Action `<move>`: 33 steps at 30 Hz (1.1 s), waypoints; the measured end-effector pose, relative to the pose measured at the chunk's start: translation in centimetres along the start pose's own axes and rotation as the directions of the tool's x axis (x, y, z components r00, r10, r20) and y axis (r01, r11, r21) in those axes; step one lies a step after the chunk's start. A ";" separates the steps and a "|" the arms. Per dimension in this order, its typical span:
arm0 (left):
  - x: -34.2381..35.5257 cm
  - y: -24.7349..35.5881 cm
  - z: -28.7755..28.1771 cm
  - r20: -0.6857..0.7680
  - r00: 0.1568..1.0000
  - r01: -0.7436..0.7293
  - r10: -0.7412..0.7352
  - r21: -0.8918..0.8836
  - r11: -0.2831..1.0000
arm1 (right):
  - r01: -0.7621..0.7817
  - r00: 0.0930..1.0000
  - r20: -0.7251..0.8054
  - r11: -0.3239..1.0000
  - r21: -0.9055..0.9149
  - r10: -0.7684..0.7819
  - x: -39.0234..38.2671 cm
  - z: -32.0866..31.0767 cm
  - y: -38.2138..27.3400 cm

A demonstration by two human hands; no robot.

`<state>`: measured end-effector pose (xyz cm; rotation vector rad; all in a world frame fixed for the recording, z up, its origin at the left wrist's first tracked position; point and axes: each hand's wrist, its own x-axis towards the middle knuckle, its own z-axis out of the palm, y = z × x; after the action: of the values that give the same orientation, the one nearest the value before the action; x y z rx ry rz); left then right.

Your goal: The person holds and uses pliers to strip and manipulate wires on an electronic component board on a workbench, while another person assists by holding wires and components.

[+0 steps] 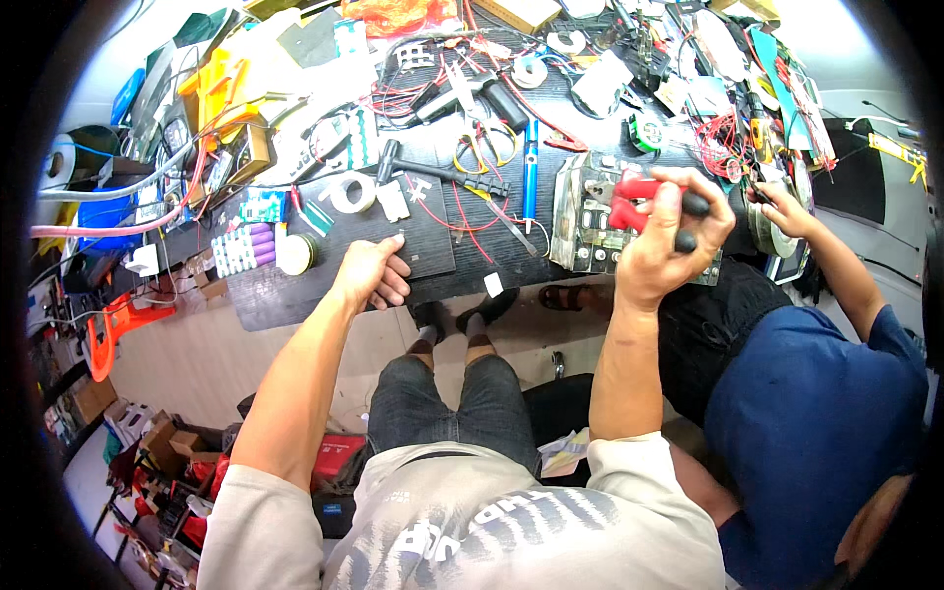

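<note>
red/blk tool (637, 189) in r hand (665, 231); lettered shirt (462, 526)

workshop | black bench (270, 307) (heavily cluttered) | hammer (447, 177) | red wires (723, 144) | tape roll (338, 197)

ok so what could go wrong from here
The red tool in the right hand appears above the cluttered box; if the grip slips, it might strike the box. The white piece by the table's front edge could get knocked off. A co-worker's hand is close on the right, so the two might bump.
</note>
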<state>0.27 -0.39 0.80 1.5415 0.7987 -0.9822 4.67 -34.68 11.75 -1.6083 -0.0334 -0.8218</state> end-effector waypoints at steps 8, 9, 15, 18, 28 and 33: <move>0.1 0.0 0.1 0.002 1.000 0.013 -0.013 0.014 1.000 | 0.011 1.000 -0.018 0.988 0.155 -0.008 -2.5 -0.7 -1.3; -0.3 0.3 0.2 -0.004 1.000 0.018 -0.018 0.011 1.000 | 0.024 1.000 0.002 0.990 0.142 -0.025 -2.7 -0.4 -1.3; -0.2 0.4 0.2 -0.007 1.000 0.030 -0.030 0.003 1.000 | 0.075 0.990 0.118 0.996 0.042 -0.079 -3.4 -0.7 -0.5; -0.4 0.2 0.2 -0.010 0.999 0.034 -0.034 0.003 0.999 | 0.065 0.992 0.111 0.998 0.024 -0.067 -3.7 -0.8 -0.6; 0.0 0.1 0.1 0.004 1.000 0.012 -0.012 -0.001 1.000 | 0.117 0.982 0.153 0.993 -0.026 -0.111 -3.8 -0.4 -0.1; -0.2 0.3 0.1 0.006 1.000 0.023 -0.023 0.010 1.000 | 0.125 0.980 0.163 0.990 -0.064 -0.113 -2.8 0.5 0.4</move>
<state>0.47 -0.51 1.09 1.5405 0.8097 -1.0088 2.98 -33.13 10.00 -1.7531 -0.2177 -0.7922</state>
